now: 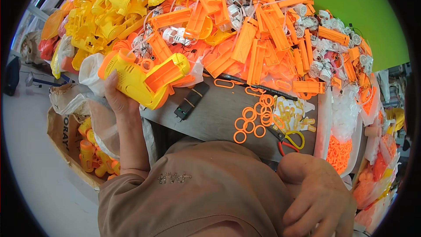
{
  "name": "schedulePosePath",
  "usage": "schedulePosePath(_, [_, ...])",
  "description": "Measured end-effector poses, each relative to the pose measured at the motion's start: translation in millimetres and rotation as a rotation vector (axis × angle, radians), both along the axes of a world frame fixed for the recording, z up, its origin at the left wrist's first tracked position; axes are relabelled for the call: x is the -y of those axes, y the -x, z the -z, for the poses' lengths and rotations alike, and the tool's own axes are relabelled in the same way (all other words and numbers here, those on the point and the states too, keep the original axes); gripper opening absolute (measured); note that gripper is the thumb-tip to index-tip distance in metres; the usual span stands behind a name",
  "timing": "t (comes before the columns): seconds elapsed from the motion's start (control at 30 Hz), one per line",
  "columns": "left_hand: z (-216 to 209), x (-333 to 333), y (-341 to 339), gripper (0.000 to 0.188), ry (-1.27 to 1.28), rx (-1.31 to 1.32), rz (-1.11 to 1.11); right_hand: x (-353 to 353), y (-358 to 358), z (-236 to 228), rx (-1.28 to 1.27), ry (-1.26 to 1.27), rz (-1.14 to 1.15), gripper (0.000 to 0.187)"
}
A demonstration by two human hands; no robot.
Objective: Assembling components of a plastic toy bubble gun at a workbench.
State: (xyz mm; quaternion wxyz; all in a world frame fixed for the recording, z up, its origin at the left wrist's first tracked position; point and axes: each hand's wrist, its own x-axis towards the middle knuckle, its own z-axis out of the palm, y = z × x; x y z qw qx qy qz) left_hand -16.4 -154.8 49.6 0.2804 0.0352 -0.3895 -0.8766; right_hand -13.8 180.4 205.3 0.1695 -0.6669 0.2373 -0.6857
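Note:
On the left, my left hand [117,98] is closed around a yellow and orange toy gun [131,85], holding it above the table's edge. The toy's orange channel-shaped part faces up and right. At the lower right, my right hand [322,193] hangs in front of my body, its fingers loosely bent and somewhat apart; nothing shows in it, though the lower edge cuts off some fingertips. Between the hands, a black box with a rubber band [191,101] lies on the grey table [197,123], along with several orange rings [249,114] and scissors [291,141] with red and yellow handles.
Yellow shell parts [109,13] and orange channel parts [272,22] with white wired pieces are heaped at the back. Small yellowish pieces [291,114] lie beside the rings. A tub of small orange parts [339,153] stands right; a carton of yellow toys [87,151] stands left.

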Motion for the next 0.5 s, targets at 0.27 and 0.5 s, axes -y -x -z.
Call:
schedulePosePath(0.27, [-4,11,-5,0.051,-0.010,0.019,-0.055,4,9,-3,-0.070,-0.089,-0.110,0.024])
schedulePosePath(0.5, [-2,18,-9,0.050,-0.050,0.003,-0.063,18,11,-5,0.010,-0.044,-0.250,0.023])
